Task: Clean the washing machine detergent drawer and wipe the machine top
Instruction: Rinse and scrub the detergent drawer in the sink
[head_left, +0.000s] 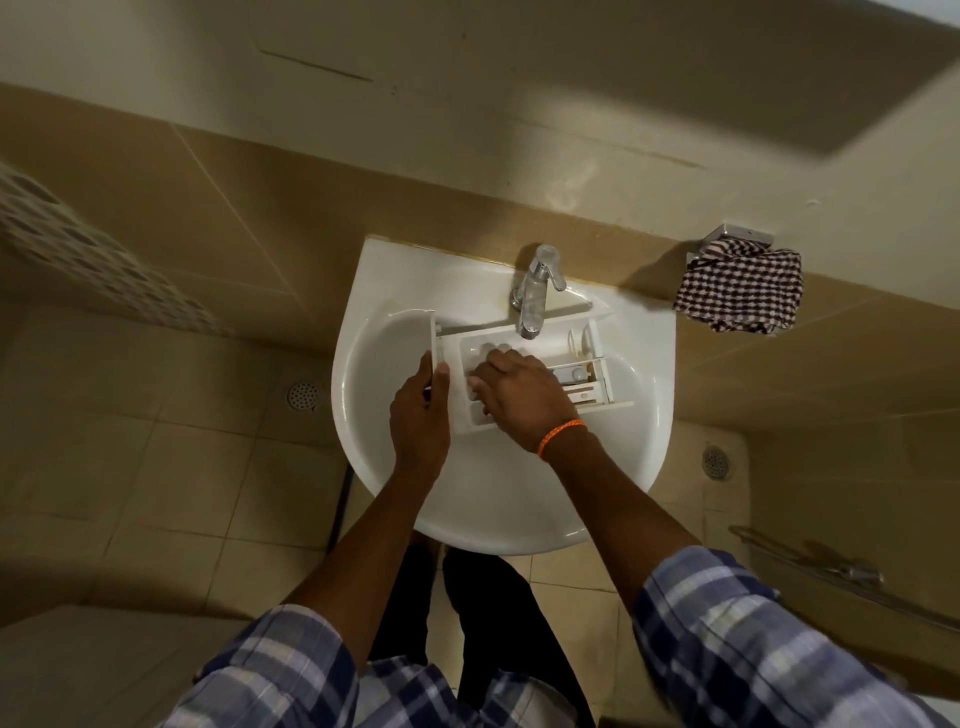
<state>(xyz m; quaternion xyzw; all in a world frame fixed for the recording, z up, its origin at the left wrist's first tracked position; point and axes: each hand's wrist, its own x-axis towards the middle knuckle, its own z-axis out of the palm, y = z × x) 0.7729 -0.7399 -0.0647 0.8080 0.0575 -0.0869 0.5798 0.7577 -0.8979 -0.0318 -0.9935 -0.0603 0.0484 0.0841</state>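
— Where is the drawer right now?

— The white detergent drawer (524, 364) lies across the bowl of the white sink (639, 415), its long side running left to right, right under the spout of the chrome tap (535, 291). Its front panel stands at the left end, close to the sink's left wall; the right end stops short of the right wall.

— And the hands?

— The left hand (421, 410) grips the left end, thumb and fingers curled round the edge just behind the front panel. The right hand (519, 395), with an orange band (561, 436) at the wrist, reaches down into the large left compartment; its fingers are bent against the inside, but I cannot tell whether they hold anything.

— Any room around it?

— Bare basin shows on the near side, between the drawer and the sink's near rim, and a narrower strip on the far side by the tap. A checked cloth (737, 291) hangs on the wall to the right, well apart from the sink.
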